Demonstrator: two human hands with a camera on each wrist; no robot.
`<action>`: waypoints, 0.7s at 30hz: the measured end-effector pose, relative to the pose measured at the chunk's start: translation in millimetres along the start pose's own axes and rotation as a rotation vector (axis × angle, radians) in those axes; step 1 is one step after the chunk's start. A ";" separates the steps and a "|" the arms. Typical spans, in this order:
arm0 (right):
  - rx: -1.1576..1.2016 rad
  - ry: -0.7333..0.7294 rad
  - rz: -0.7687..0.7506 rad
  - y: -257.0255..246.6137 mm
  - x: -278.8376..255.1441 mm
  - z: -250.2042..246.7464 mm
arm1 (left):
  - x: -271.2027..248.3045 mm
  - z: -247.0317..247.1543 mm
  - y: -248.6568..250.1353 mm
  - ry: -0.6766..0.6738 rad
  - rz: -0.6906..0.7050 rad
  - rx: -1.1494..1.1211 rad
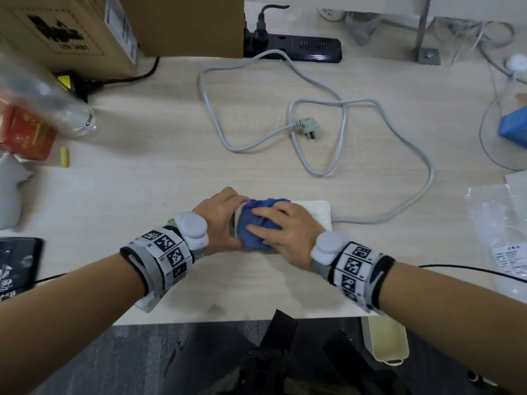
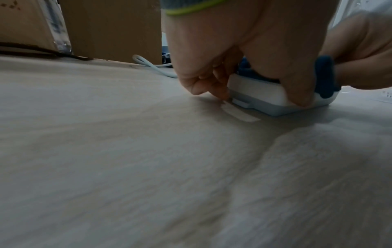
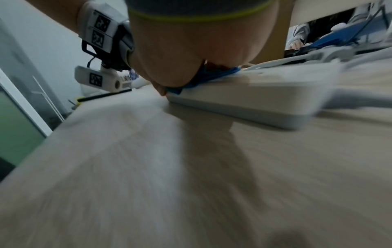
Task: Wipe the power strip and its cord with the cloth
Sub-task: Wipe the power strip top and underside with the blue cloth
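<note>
A white power strip lies flat near the table's front edge. My left hand grips its left end, thumb on the near side and fingers on the far side. A bunched blue cloth sits on top of the strip, and my right hand holds it and presses it down. The grey cord leaves the strip's right end, loops across the table and ends in an unplugged plug. The left wrist view shows the strip and cloth; the right wrist view shows the strip and cloth under my palm.
A black power strip with plugs and cardboard boxes stand at the back. A clear bottle and a red box are at the left. A blue box and a plastic bag are at the right.
</note>
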State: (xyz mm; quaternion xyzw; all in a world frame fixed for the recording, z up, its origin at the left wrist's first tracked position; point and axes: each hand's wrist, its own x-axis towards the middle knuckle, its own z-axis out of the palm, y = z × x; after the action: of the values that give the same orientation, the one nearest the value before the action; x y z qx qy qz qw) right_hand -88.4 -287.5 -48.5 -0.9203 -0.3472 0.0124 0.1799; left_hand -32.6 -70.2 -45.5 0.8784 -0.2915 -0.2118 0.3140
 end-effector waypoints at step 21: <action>-0.057 -0.092 0.003 18.4 -25.9 -3.3 | 1.1 -3.8 -0.3 -0.047 -0.042 0.007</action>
State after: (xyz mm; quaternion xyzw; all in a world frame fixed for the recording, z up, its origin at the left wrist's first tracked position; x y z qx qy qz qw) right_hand -95.9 -318.0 -54.4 -0.9239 -0.3541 0.0449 0.1376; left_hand -29.6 -69.1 -43.2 0.8803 -0.2809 -0.2379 0.2993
